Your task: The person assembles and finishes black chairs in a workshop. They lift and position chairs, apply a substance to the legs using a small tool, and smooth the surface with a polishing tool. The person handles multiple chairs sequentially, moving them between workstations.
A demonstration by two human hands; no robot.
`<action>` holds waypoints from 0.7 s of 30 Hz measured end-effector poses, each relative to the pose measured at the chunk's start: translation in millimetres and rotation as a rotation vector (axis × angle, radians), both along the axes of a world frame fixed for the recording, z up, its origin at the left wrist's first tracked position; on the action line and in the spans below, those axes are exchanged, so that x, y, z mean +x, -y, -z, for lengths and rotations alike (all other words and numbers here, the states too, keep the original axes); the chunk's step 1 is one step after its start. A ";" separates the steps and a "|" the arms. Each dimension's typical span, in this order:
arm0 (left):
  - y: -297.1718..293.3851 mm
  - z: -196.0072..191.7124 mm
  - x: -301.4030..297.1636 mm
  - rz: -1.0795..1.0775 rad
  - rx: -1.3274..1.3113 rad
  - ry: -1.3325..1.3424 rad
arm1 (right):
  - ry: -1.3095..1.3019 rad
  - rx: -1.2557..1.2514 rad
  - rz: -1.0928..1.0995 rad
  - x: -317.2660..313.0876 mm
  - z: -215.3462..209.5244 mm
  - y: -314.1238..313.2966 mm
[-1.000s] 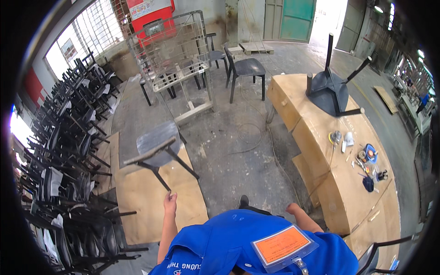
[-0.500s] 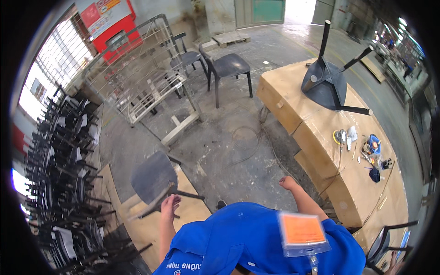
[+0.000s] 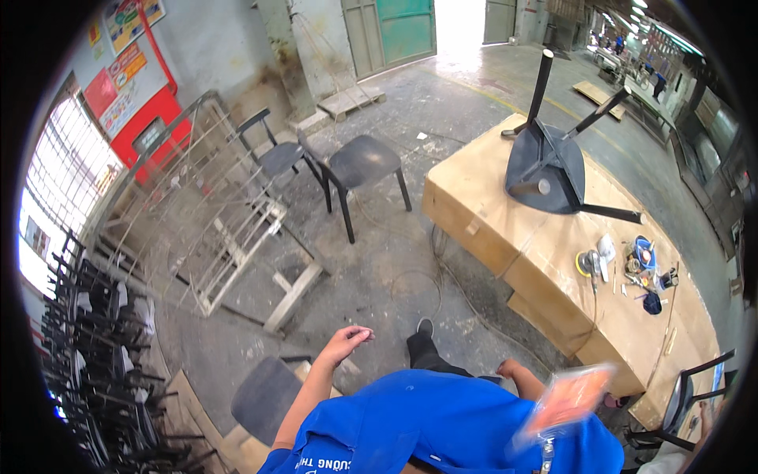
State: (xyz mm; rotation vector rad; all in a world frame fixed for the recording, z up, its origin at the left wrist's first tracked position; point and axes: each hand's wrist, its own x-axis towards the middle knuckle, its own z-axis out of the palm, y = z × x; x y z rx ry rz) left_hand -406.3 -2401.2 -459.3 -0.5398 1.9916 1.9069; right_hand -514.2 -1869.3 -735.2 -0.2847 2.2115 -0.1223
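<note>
Below the loosely curled, empty left hand (image 3: 345, 344) lies a grey chair (image 3: 264, 399); right hand (image 3: 511, 370) state unclear.

Tabletop (image 3: 513, 237), tan board, right side: one dark chair (image 3: 549, 170) lying upside down, legs up; a cluster of small tools (image 3: 632, 268) near its far edge. Concrete floor (image 3: 395, 261): two dark chairs (image 3: 359, 166) upright, metal rack frame (image 3: 213, 229), thin cable.

dark chair (image 3: 264, 399) | upright | floor, lower left, partly hidden
</note>
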 end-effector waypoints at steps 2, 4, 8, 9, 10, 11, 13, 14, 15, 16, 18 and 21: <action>20.5 0.7 -55.7 0.016 -0.031 0.023 | 0.119 0.125 0.007 -42.4 17.6 19.3; 39.4 0.6 -106.4 0.015 -0.053 0.052 | 0.049 0.074 -0.093 -81.0 17.8 43.0; 80.5 -0.4 -198.1 -0.032 -0.060 0.044 | 0.026 -0.107 -0.125 -167.2 -15.5 107.4; 90.7 -0.6 -220.2 -0.075 -0.037 0.027 | -0.008 -0.202 -0.005 -190.5 -28.3 123.6; 101.0 -1.0 -242.5 -0.133 -0.006 -0.009 | -0.046 -0.302 0.101 -211.4 -41.6 139.6; 111.7 -2.1 -265.1 -0.205 0.021 -0.005 | -0.056 -0.310 0.123 -234.9 -55.2 155.8; 137.9 -7.3 -305.6 -0.317 0.048 -0.036 | -0.073 -0.378 0.171 -276.2 -83.5 187.7; 152.2 -8.5 -326.9 -0.368 0.060 -0.070 | -0.080 -0.436 0.203 -294.3 -97.7 202.1; 169.0 -9.9 -347.0 -0.422 0.079 -0.103 | -0.079 -0.493 0.236 -309.9 -111.6 216.7; 187.5 -9.3 -368.5 -0.468 0.062 -0.108 | -0.073 -0.548 0.271 -322.9 -123.6 232.1; 229.1 -2.8 -411.0 -0.550 0.009 -0.102 | -0.031 -0.653 0.355 -345.0 -142.9 261.0; 304.4 17.1 -478.7 -0.648 -0.089 -0.067 | -0.034 -0.687 0.379 -378.8 -159.4 298.8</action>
